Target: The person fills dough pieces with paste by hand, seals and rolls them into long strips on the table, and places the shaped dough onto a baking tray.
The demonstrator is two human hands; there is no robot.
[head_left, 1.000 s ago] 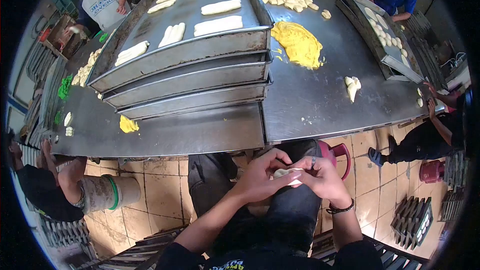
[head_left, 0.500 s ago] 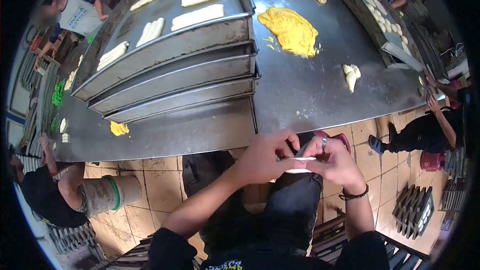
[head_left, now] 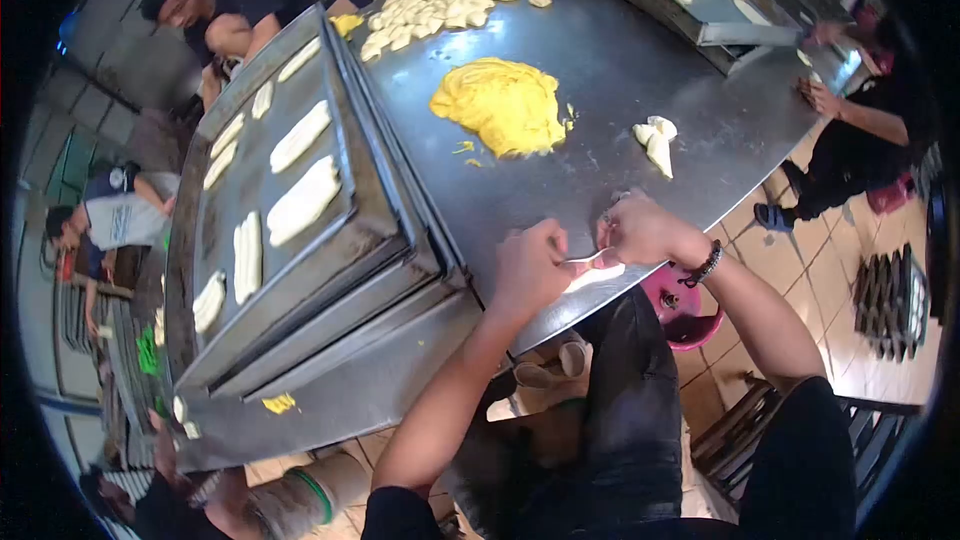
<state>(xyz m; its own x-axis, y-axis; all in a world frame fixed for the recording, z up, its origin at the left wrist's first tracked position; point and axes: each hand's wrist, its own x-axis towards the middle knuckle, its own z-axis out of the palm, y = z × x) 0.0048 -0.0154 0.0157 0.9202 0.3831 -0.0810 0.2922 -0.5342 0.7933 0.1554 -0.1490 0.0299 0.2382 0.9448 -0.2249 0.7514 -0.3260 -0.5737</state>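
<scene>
Where the dough piece (head_left: 580, 268) is: between the left hand (head_left: 533, 262) and right hand (head_left: 655, 230), over the near edge of the worktop (head_left: 590, 200).
Left grip: fingers pinching one end.
Right grip: fingers pinching the other.
Likely feel: light, soft, easily torn.
Best hold: gently, by both ends.
Farther from that edge: yellow mass (head_left: 497, 105).

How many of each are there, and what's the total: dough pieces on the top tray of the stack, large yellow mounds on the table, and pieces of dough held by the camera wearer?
Dough pieces on the top tray: 8
Large yellow mound: 1
Held dough, between left hand and right hand: 1
Total: 10
</scene>
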